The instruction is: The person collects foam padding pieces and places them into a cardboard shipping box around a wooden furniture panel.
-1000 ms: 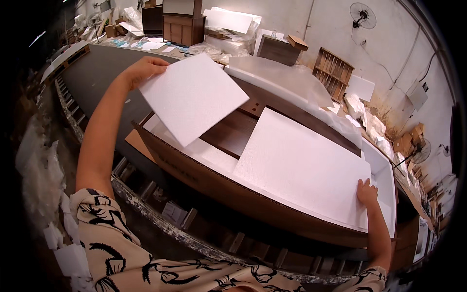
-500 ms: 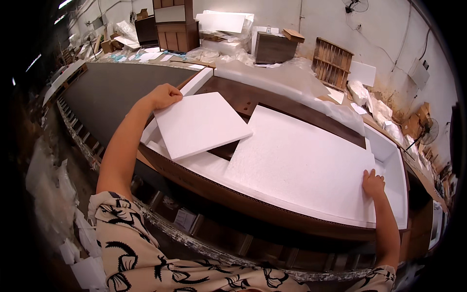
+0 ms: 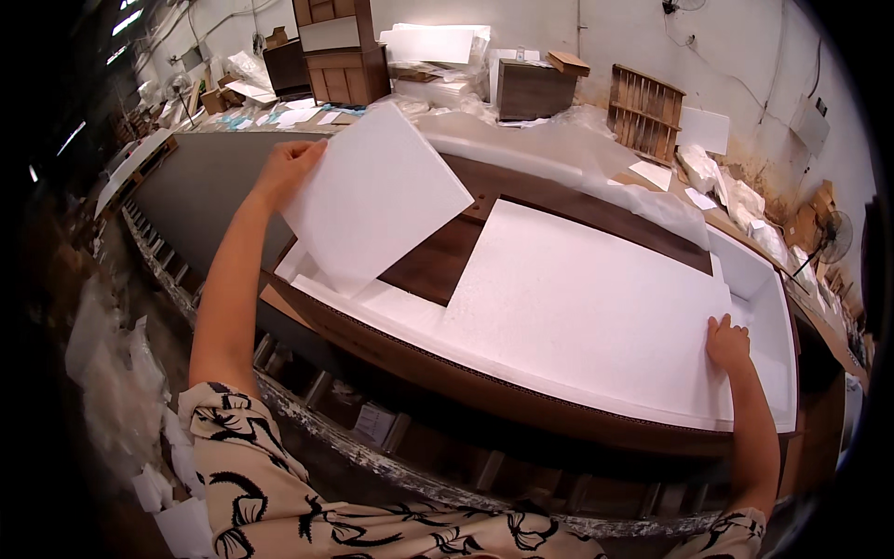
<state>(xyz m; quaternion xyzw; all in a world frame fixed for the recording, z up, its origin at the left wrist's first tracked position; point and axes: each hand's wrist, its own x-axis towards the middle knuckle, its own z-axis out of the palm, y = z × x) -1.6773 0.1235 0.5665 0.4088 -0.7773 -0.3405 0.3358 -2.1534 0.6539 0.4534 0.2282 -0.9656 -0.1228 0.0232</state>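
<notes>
My left hand (image 3: 291, 170) grips the edge of a smaller white foam sheet (image 3: 377, 200), which tilts up above the left end of a long cardboard box (image 3: 372, 347). My right hand (image 3: 727, 341) rests at the right end of a larger white foam sheet (image 3: 587, 307), fingers bent over its edge; whether it grips the sheet is hard to make out. That larger sheet lies flat inside the box. Beneath the sheets shows a dark brown wooden panel (image 3: 433, 256). White foam padding (image 3: 759, 298) lines the box's right end.
The box lies across a roller conveyor (image 3: 484, 470). A grey flat surface (image 3: 209, 186) stretches to the left. Behind stand a brown cabinet (image 3: 346, 74), stacked foam sheets (image 3: 428, 45), a wooden pallet (image 3: 644, 112) and a fan (image 3: 832, 238). Plastic wrap (image 3: 116, 373) lies at lower left.
My left hand has lifted the smaller foam sheet and tilted it up, moving slightly left and uncovering more of the brown panel. My right hand stays at the larger sheet's right edge.
</notes>
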